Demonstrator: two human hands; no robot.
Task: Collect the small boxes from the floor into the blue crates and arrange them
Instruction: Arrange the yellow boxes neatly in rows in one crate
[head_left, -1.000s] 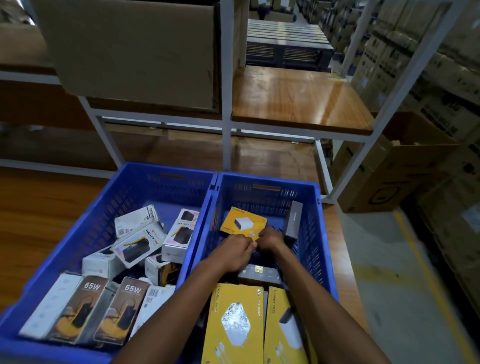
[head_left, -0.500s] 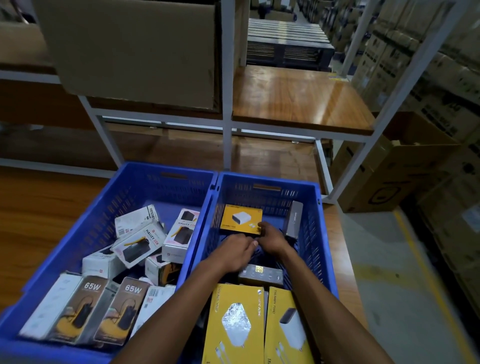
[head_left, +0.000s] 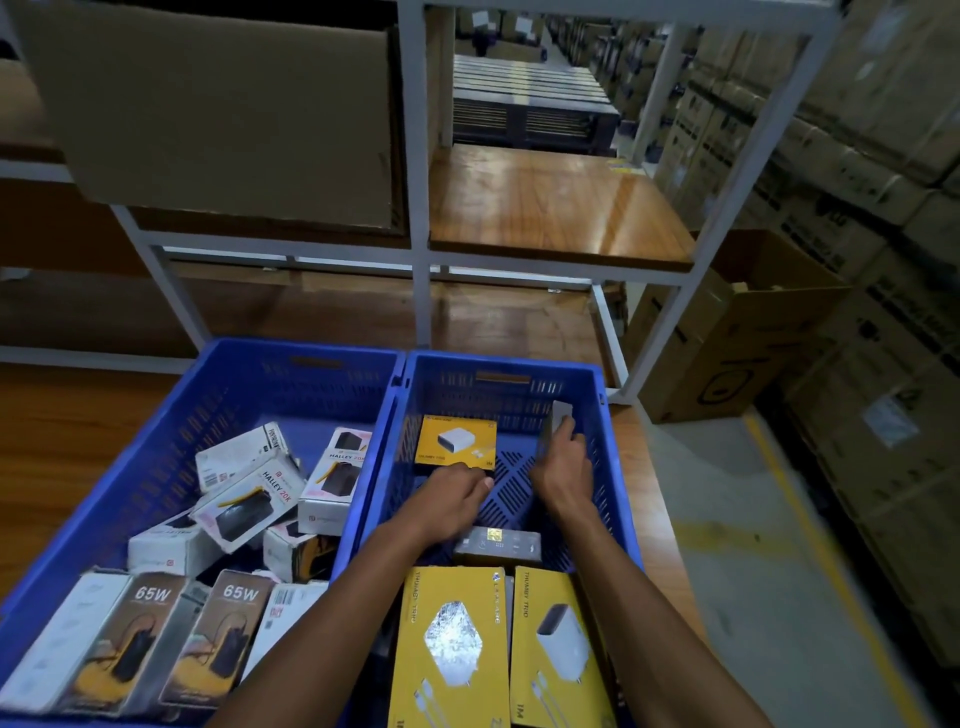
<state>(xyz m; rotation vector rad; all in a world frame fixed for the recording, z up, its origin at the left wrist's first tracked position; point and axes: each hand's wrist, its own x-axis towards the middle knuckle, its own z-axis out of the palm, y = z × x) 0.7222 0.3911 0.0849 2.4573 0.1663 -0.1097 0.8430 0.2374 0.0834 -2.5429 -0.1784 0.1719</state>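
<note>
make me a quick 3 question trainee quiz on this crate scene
1. True or false: the left hand rests at the small yellow box in the right crate.
2. What does the right hand grip? A) grey box B) 65W box C) carton
3. Which crate holds the 65W boxes?

Key: 1 true; 2 A, the grey box standing by the crate's right wall; 3 the left crate.

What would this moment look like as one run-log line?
left hand: on small yellow box | right hand: grips grey box upright at right wall | place: right blue crate | phase: arranging
</note>
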